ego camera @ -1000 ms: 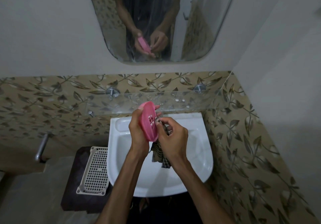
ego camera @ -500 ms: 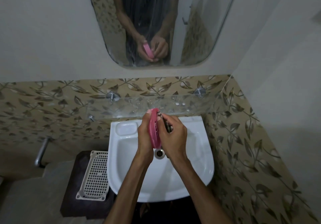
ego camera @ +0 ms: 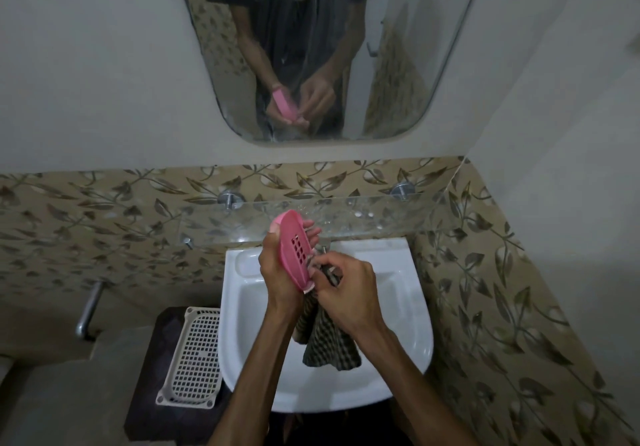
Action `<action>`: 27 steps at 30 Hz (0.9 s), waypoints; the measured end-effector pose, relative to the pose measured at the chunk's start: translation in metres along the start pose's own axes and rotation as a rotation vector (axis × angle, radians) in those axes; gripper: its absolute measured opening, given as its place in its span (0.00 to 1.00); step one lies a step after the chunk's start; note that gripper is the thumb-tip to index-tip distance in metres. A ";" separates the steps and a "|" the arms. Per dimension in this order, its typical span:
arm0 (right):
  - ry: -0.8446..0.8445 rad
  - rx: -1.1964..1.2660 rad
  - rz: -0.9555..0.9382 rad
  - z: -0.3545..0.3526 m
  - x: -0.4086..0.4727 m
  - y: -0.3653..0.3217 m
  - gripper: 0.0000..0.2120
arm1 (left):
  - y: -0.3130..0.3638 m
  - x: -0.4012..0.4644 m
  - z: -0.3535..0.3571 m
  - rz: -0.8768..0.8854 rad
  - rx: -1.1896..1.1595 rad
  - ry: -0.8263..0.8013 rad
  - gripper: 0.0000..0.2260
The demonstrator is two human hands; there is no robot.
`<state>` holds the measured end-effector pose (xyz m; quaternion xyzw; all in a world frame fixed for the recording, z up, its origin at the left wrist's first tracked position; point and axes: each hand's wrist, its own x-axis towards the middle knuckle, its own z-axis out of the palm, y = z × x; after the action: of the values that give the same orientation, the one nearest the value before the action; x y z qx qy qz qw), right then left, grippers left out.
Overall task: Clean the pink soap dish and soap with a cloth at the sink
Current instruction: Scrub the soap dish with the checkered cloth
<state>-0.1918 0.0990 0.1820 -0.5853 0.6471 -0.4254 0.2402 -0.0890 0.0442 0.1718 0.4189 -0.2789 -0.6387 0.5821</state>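
Over the white sink [ego camera: 412, 310], my left hand [ego camera: 277, 279] grips the pink soap dish [ego camera: 294, 248], tilted on edge so its slotted base faces me. A lighter pink piece, perhaps the soap [ego camera: 276, 224], peeks out behind the dish's top end. My right hand [ego camera: 346, 293] pinches a dark checked cloth [ego camera: 329, 338] against the dish's lower right edge. The rest of the cloth hangs down into the basin.
A glass shelf [ego camera: 363, 217] runs along the leaf-patterned tiles above the sink. A mirror [ego camera: 329, 47] hangs higher up and reflects my hands. A white perforated tray [ego camera: 194, 352] lies on a dark stand left of the sink. A metal handle [ego camera: 88, 310] sticks out at the far left.
The dish has turned from edge-on back to showing its slotted base. The cloth now hangs down into the basin below my right hand, hiding the drain.
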 end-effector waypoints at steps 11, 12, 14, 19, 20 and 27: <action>0.000 0.072 -0.233 0.004 0.007 0.003 0.10 | 0.027 0.010 -0.005 -0.171 -0.205 -0.015 0.35; -0.021 0.055 -0.257 0.002 0.009 0.005 0.11 | 0.028 0.011 -0.005 -0.197 -0.196 -0.016 0.35; -0.020 0.028 -0.256 -0.005 0.020 0.010 0.11 | 0.031 0.012 -0.005 -0.253 -0.171 -0.027 0.35; -0.339 -0.130 -0.496 -0.026 0.035 0.006 0.10 | 0.047 0.019 -0.008 -0.465 -0.147 -0.027 0.35; -0.388 -0.187 -0.525 -0.030 0.038 0.004 0.10 | 0.051 0.021 -0.009 -0.505 -0.137 -0.039 0.36; -0.461 -0.412 -0.648 -0.029 0.030 -0.012 0.13 | 0.053 0.025 -0.007 -0.516 -0.051 -0.128 0.33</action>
<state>-0.2148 0.0783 0.2126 -0.8730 0.4311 -0.1994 0.1111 -0.0551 0.0121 0.2074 0.4200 -0.1828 -0.7980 0.3917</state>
